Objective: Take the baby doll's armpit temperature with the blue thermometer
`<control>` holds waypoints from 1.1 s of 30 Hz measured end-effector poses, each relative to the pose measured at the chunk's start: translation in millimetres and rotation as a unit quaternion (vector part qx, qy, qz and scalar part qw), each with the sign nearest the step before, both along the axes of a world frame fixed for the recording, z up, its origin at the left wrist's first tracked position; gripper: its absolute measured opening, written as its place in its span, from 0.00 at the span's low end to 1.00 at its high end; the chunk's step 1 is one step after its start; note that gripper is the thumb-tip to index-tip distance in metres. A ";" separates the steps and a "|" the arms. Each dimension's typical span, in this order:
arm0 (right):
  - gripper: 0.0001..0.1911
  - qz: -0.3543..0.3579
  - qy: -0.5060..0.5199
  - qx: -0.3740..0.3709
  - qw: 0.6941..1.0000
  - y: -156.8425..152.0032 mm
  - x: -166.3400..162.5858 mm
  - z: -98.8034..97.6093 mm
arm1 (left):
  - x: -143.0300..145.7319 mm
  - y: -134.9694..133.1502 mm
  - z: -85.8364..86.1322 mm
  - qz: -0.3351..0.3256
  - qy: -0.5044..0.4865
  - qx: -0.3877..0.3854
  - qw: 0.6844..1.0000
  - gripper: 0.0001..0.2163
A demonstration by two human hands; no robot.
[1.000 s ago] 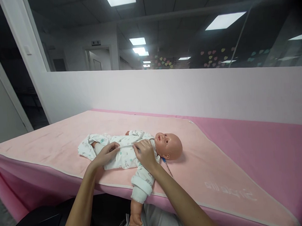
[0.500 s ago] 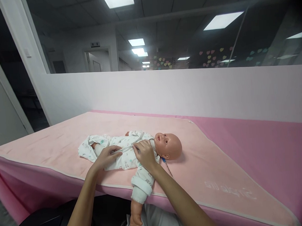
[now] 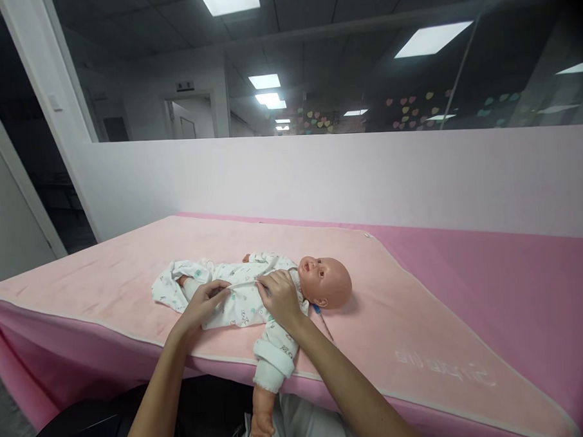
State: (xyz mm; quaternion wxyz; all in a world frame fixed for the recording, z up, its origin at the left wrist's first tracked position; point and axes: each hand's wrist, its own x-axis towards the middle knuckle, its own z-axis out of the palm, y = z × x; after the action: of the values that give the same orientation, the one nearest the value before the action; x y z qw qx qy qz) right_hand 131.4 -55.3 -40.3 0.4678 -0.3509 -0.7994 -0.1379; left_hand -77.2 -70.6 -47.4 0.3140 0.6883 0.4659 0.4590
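A baby doll (image 3: pixel 326 281) lies on its back on a pale pink blanket (image 3: pixel 130 283), head to the right. It wears a white printed romper (image 3: pixel 240 304). My left hand (image 3: pixel 201 304) pinches the front edge of the romper at the doll's belly. My right hand (image 3: pixel 279 297) rests on the doll's chest, its fingers closed on the same edge of cloth. One sleeved doll arm (image 3: pixel 269 374) hangs over the table's near edge, its bare hand pointing down.
The blanket covers a table with a darker pink cover (image 3: pixel 516 286) showing at the right. A low white partition wall (image 3: pixel 367 176) with glass above runs behind the table. A dark object (image 3: pixel 83 427) sits below the near edge at lower left.
My left hand has shifted slightly along the romper's front edge; my right hand and the doll stay where they were.
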 end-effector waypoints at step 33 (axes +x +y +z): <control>0.06 -0.007 -0.002 0.004 1.000 0.4 0.7 0.4 | 4.8 -4.3 13.2 -0.022 0.038 -0.027 0.999 0.16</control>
State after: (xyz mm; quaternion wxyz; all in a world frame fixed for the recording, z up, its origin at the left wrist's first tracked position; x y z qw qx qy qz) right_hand 132.0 -55.0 -39.9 0.4663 -0.3541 -0.7976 -0.1446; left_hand -72.5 -74.8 -34.2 0.3247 0.7064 0.4748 0.4125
